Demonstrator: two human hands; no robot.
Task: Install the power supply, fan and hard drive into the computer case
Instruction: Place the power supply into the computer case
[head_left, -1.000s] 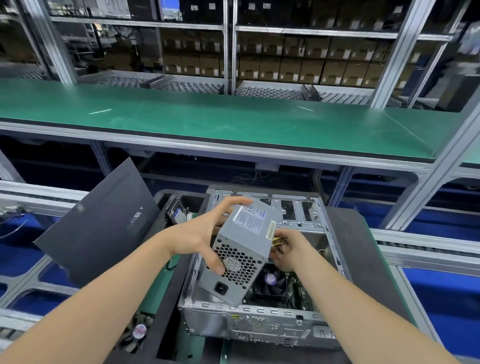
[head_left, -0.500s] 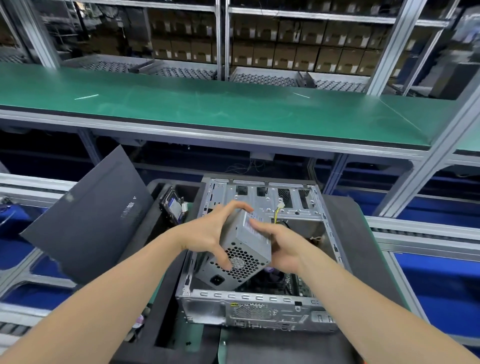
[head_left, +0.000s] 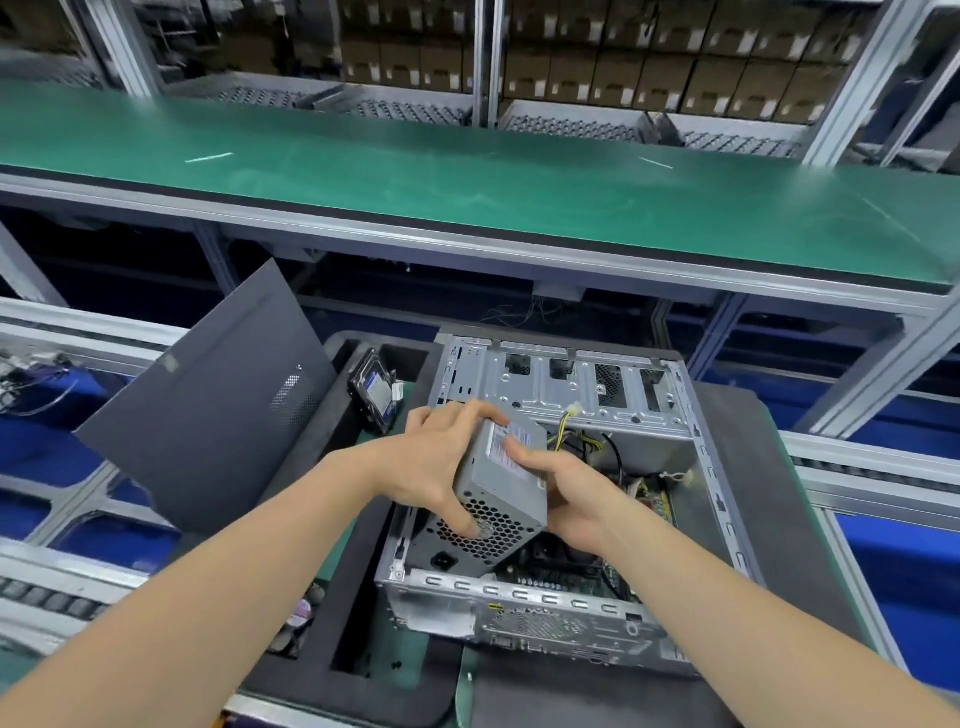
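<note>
The grey power supply (head_left: 501, 486) is tilted inside the open computer case (head_left: 566, 592), at its near left corner, vent grille and socket facing me. My left hand (head_left: 434, 462) grips its left side, thumb on the grille and fingers over the top. My right hand (head_left: 563, 499) holds its right side, fingers on the labelled top face. Yellow and black cables (head_left: 576, 441) trail from it into the case. A hard drive (head_left: 375, 395) stands in the black foam tray (head_left: 343, 660) to the left. A fan (head_left: 301, 610) shows partly in a tray slot under my left forearm.
The case's dark side panel (head_left: 208, 400) leans upright at the left of the tray. A green conveyor shelf (head_left: 467, 176) runs across behind, on aluminium framing. Blue bins (head_left: 904, 566) lie below at both sides. Stacked boxes fill the far racks.
Both hands have lowered the power supply from above the case down into its near left corner, and my right hand shifted from the cable end onto the top face.
</note>
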